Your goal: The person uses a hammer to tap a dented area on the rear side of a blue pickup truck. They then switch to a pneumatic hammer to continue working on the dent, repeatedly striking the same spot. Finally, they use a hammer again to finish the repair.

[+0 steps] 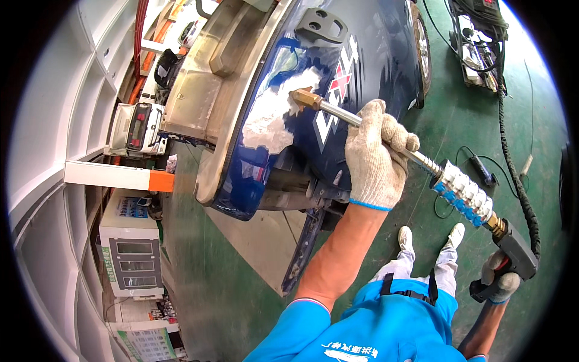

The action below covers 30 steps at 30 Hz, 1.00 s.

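A long dent-puller gun (464, 193) spans from right to left, its brass-coloured tip (306, 98) touching or very close to the bare sanded metal patch (271, 117) on the dark blue truck side panel (380, 48). My left hand (377, 154), in a knitted work glove, is wrapped round the steel shaft behind the tip. My right hand (503, 283), gloved too, grips the black pistol handle (517, 253); its fingers partly hide the trigger area. A white and blue ribbed sleeve sits on the shaft between both hands.
A thick black cable (506, 145) runs from the handle up to a wheeled equipment cart (479, 48). Thin leads and a black tool (482, 171) lie on the green floor. The open truck bed (199, 90) is at upper left, a grey-white cabinet (131, 253) at left.
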{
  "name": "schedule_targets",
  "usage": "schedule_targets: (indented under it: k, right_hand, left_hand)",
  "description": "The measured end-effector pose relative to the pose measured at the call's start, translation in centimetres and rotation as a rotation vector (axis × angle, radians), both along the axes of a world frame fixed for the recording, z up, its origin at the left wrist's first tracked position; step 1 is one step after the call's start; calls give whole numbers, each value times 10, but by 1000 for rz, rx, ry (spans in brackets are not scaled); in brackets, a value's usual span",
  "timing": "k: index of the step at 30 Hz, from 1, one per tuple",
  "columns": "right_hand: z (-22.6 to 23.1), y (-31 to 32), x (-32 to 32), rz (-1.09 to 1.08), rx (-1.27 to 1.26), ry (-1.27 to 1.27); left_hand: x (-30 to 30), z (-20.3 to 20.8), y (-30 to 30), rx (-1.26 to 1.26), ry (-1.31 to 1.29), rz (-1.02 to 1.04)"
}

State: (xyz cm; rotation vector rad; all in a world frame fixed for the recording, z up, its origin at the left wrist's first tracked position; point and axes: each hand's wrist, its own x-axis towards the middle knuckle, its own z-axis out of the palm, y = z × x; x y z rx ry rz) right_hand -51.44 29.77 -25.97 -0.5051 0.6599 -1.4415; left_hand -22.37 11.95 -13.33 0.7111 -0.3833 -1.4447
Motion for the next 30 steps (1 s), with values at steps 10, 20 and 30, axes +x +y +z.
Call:
schedule_targets:
  k: [10,20,30]
  right_hand:
    - [-26,9,-26,57,-22,62]
    - [-10,2,-29,65,-44,116]
    - [-7,0,-41,-20,-148,272]
  left_hand:
    - [3,-4,0,-36,7,-28]
    - [6,-7,-1,-66,67,-65]
    - [-69,-25,33,-25,269,-180]
